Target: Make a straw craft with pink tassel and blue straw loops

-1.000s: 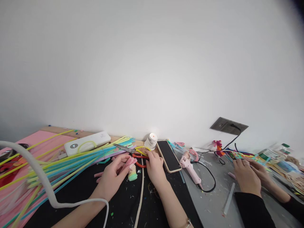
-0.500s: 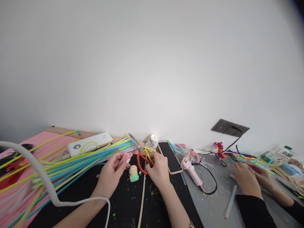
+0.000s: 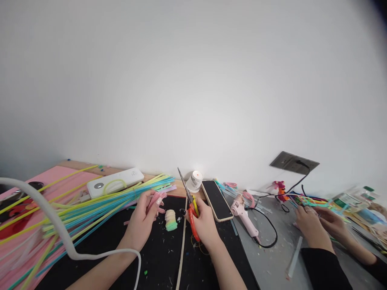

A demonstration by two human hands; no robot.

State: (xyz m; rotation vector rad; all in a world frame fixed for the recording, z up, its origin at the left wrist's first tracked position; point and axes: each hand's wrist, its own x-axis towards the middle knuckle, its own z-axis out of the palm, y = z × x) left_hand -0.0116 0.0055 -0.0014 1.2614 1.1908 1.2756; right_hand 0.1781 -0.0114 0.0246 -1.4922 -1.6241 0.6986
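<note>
Above the black mat [image 3: 157, 264], both hands were occupied. The left hand [image 3: 139, 221] pinched pink strips [image 3: 156, 198] between thumb and fingers; their lower part was covered by the palm, so their length I could not tell. The right hand [image 3: 207, 227] was closed around the red and yellow handles of the scissors [image 3: 190, 197], which the fingers partly hid. These scissors were left of the phone [image 3: 217, 200], and their long axis went steeply upward, the tip directed to the wall and slightly to the left. Whether the blades were fully together, I could not tell. The strips pointed up and to the right, apart from the blades. Between the hands was a pastel roll [image 3: 171, 220], its green end nearer to the person. A white cup [image 3: 195, 182] stood just beyond the scissors. On the left, coloured stems [image 3: 105, 215] were cut off by the edge of view, and a white cable [image 3: 57, 225] crossed before them. On the right, a pink glue gun [image 3: 247, 221] lay on the grey worktop [image 3: 266, 270]; farther, another person's hands [image 3: 313, 227] covered what they handled.
</note>
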